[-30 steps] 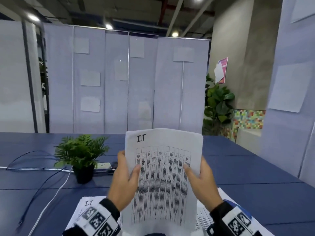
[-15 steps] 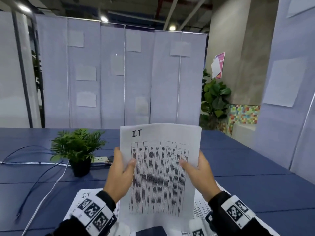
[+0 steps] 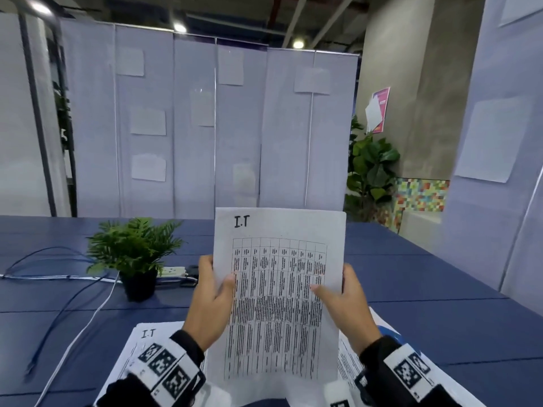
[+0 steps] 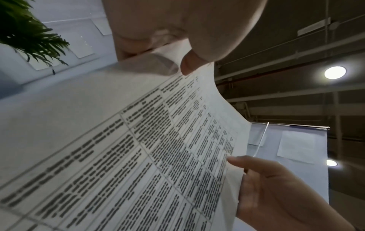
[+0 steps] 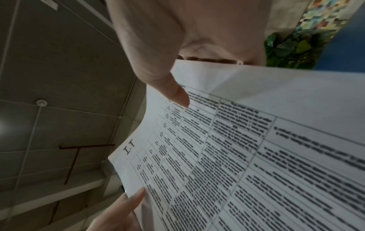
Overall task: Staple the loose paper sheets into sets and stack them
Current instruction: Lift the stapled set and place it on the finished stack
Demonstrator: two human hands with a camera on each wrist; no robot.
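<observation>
Both hands hold a set of printed sheets (image 3: 279,289) upright above the blue table, the top page headed "I.T" over a dense grid of text. My left hand (image 3: 213,298) grips the left edge, thumb on the front and fingers behind. My right hand (image 3: 342,301) grips the right edge the same way. In the left wrist view the sheets (image 4: 138,148) bow between my left thumb (image 4: 189,65) and my right hand (image 4: 276,195). The right wrist view shows the sheets (image 5: 247,148) under my right thumb (image 5: 173,92). More loose sheets (image 3: 147,342) lie flat on the table below. No stapler is visible.
A small potted plant (image 3: 135,259) stands to the left on the blue table (image 3: 426,289). A power strip (image 3: 173,271) and several cables (image 3: 73,312) lie behind and beside it. White partition panels (image 3: 191,127) enclose the table; a large plant (image 3: 370,171) stands at the back right.
The sheets stay upright in both hands. The paper's sides have straightened and my thumbs sit slightly closer to the edges; the head view has shifted a little.
</observation>
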